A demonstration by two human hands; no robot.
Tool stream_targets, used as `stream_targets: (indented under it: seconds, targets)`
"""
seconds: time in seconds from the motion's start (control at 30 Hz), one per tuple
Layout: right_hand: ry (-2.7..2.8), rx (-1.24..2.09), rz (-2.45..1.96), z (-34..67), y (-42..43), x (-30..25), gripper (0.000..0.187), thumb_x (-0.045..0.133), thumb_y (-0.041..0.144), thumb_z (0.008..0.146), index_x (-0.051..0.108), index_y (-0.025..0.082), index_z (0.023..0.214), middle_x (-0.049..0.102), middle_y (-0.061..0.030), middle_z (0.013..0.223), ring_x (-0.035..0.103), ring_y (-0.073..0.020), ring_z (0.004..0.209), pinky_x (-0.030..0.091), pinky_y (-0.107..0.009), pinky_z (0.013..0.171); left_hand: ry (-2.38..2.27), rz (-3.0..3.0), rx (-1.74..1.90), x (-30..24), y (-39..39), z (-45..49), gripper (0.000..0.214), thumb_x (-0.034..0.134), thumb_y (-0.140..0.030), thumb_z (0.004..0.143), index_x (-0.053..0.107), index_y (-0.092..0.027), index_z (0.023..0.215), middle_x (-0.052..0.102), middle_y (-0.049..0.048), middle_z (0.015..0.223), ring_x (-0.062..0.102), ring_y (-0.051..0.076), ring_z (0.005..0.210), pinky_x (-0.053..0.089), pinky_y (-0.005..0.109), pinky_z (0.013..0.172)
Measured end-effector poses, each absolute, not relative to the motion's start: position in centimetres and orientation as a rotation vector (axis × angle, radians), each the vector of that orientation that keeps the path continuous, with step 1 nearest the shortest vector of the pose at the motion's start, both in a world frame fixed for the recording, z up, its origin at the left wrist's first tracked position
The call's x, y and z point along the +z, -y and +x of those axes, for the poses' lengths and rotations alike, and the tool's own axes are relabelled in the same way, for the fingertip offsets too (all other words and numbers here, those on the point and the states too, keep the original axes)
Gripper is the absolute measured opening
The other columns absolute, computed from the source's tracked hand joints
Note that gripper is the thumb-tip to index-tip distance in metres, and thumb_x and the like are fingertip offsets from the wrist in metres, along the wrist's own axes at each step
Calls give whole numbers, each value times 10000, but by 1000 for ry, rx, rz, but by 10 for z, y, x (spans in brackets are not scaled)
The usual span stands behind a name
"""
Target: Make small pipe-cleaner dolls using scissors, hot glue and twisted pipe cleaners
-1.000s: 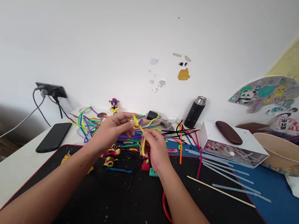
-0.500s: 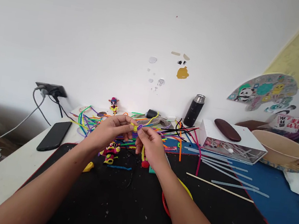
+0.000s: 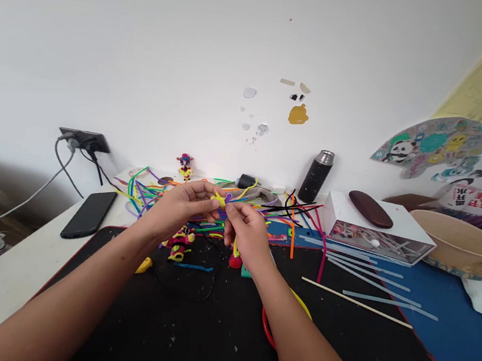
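Note:
Both my hands are raised above a black mat (image 3: 209, 332), pinching one small twisted piece of yellow and purple pipe cleaner (image 3: 221, 199). My left hand (image 3: 183, 205) grips its left side with thumb and fingers closed. My right hand (image 3: 248, 231) pinches the right side, and a yellow tail (image 3: 235, 245) hangs down from it. Behind them lies a tangle of coloured pipe cleaners (image 3: 152, 197). A small pink and yellow pipe-cleaner figure (image 3: 180, 242) lies on the mat below my left hand.
A black phone (image 3: 88, 214) lies at the left, near a wall socket with cables (image 3: 83, 142). A black flask (image 3: 315, 176), a white box (image 3: 376, 231) with a brown case, a paper bowl (image 3: 458, 243), clear sticks (image 3: 367, 275) and a wooden skewer (image 3: 356, 302) are at the right.
My hands have stayed close together on the twisted piece, the right hand's fingers shifting along it. The yellow tail has shortened from a second ago. The view has shifted slightly.

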State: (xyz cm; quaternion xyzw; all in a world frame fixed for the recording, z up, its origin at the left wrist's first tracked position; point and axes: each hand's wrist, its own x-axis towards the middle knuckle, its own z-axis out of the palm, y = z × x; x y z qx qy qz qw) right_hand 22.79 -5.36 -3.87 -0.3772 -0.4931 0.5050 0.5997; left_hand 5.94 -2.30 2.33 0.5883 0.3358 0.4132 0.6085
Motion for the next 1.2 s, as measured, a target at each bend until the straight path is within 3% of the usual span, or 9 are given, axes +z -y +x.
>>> stream_targets:
  seconds: [0.37,0.57,0.8,1.2]
  targets:
    - [1056,1180,-846,228,53,-36,343,719,541,886,669,201,887,559,75,518,501,-97,367,375,-215,381,-801,1389,968,25,20,53,370,917,-343,753,763,-167,1040,759,12,757,700,123,658,572,227,666]
    - [1065,1195,-850,227,55,-35,343,712,538,887,662,199,878,556,75,520,496,-94,365,374,-210,375,-826,1413,1027,21,17,53,303,907,-331,750,772,-171,969,757,13,791,697,125,659,567,241,668]
    - [1087,1220,-887,226,59,-31,359,707,556,886,662,201,920,541,77,505,461,-93,356,290,-195,332,-896,1551,1103,15,14,51,232,845,-333,829,781,-199,1007,762,8,821,715,134,693,564,259,716]
    - [1102,1201,-912,226,59,-30,349,684,546,892,657,197,893,544,75,513,502,-97,357,295,-195,333,-807,1506,1133,15,16,55,268,860,-317,822,747,-191,1029,744,8,810,711,141,676,586,267,683]
